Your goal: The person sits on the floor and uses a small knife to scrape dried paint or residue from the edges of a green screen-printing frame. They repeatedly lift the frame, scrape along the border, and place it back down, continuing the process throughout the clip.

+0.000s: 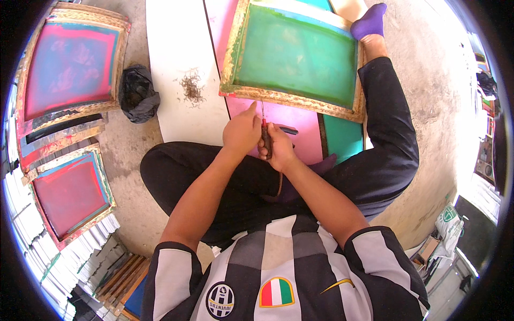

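Note:
A wooden screen-printing frame (292,99) with green mesh (300,56) lies tilted in front of me, near edge toward my hands. My right hand (278,147) is wrapped round the handle of a screwdriver (265,128), red at its upper part and dark below. Its thin shaft points away from me to the frame's near edge. Beside the shaft is my left hand (242,131), index finger stretched toward that edge; its other fingers are mostly hidden. Dark-handled pliers (289,130) lie partly behind my right hand.
Thin dark bits, like staples, form a pile (191,88) on the white board (171,32). Left of it sits a black plastic bag (137,93). Stacked frames (72,69) and a smaller red frame (72,195) stand farther left. My purple-socked foot (369,22) rests at the green frame's far right corner.

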### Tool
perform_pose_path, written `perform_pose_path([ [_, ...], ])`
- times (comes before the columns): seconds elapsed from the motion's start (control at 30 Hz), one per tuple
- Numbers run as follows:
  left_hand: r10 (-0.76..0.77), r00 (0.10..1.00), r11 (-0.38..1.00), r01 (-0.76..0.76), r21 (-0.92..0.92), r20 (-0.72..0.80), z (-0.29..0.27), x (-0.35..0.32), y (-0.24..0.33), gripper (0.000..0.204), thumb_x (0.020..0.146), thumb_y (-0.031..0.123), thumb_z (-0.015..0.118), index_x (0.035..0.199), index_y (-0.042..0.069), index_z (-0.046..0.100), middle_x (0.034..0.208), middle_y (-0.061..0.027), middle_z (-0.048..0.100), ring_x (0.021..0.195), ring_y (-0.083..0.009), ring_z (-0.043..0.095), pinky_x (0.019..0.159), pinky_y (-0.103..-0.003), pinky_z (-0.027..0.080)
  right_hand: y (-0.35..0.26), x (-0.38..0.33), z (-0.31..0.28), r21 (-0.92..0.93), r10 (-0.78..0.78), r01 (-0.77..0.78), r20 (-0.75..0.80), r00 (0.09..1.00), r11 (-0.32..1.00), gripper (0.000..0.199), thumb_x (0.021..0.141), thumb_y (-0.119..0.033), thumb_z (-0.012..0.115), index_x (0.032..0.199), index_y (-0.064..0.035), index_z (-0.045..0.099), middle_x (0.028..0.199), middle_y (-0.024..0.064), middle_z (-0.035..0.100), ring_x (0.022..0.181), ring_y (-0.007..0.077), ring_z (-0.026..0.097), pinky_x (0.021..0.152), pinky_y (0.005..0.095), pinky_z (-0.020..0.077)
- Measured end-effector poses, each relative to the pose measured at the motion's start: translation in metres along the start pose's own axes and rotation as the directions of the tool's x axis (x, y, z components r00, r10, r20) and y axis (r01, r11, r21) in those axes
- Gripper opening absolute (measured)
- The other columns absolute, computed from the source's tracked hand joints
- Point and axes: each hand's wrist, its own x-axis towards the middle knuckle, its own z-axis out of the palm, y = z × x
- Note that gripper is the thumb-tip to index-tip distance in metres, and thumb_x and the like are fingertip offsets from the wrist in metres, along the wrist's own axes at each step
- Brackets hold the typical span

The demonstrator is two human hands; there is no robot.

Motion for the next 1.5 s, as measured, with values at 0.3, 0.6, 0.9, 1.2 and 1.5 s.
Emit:
perform_pose_path([
  [0.3, -0.173, 0.981, 0.792, 0.190, -0.580, 0.086, 0.000, 0.007, -0.025, 0.041, 0.099, 0.034, 0.063, 0.087, -0.004, 0.071, 0.071, -0.0151, 0.067, 0.065, -0.0196, 0.065, 0.063, -0.038, 0.050, -0.030, -0.012, 0.001, -0.949, -0.546, 0.292, 0.310, 0.778, -0.121, 0.033, 0.099, -0.034, 0.061, 0.113, -0.0047, 0.066, 0.101, 0.0159, 0.066, 0.105, 0.0331, 0.063, 0.091, 0.0490, 0.0509],
  [0.6, -0.227, 0.972, 0.918, 0.190, -0.349, -0.067, -0.014, 0.016, -0.038, 0.042, 0.101, 0.033, 0.053, 0.085, -0.003, 0.065, 0.082, -0.0196, 0.068, 0.078, -0.0352, 0.066, 0.072, -0.045, 0.049, -0.043, -0.024, -0.012, -0.811, -0.308, 0.081, 0.310, 0.899, -0.579, 0.040, 0.084, -0.027, 0.077, 0.115, -0.0052, 0.064, 0.108, 0.0217, 0.066, 0.107, 0.0403, 0.063, 0.092, 0.0510, 0.0530],
  [0.9, -0.241, 0.959, 0.841, 0.130, -0.526, -0.148, -0.026, 0.022, -0.036, 0.040, 0.100, 0.034, 0.052, 0.091, -0.002, 0.067, 0.088, -0.0224, 0.069, 0.086, -0.0391, 0.067, 0.077, -0.048, 0.050, -0.065, -0.017, -0.010, -0.907, -0.032, 0.176, 0.204, 0.979, -0.382, 0.043, 0.089, -0.021, 0.071, 0.121, -0.0009, 0.049, 0.099, 0.0260, 0.070, 0.091, 0.0413, 0.070, 0.082, 0.0507, 0.0553],
  [1.2, -0.282, 0.959, 0.906, 0.269, -0.327, 0.007, -0.028, 0.025, -0.031, 0.040, 0.101, 0.036, 0.049, 0.109, 0.001, 0.066, 0.105, -0.0253, 0.070, 0.101, -0.0436, 0.067, 0.089, -0.053, 0.051, -0.161, -0.027, 0.048, -0.900, -0.029, -0.048, -0.040, 0.999, -0.433, 0.031, 0.090, -0.022, 0.066, 0.109, 0.0036, 0.063, 0.083, 0.0142, 0.069, 0.071, 0.0235, 0.071, 0.056, 0.0380, 0.0561],
  [1.5, -0.299, 0.950, 0.921, 0.311, -0.234, 0.088, -0.021, 0.020, -0.041, 0.041, 0.102, 0.037, 0.049, 0.112, 0.002, 0.068, 0.111, -0.0237, 0.071, 0.106, -0.0421, 0.067, 0.094, -0.052, 0.051, -0.164, -0.004, 0.099, -0.509, -0.081, -0.146, -0.147, 0.986, -0.848, 0.024, 0.081, -0.007, 0.058, 0.096, 0.0070, 0.070, 0.083, 0.0217, 0.071, 0.076, 0.0321, 0.073, 0.064, 0.0488, 0.0595],
])
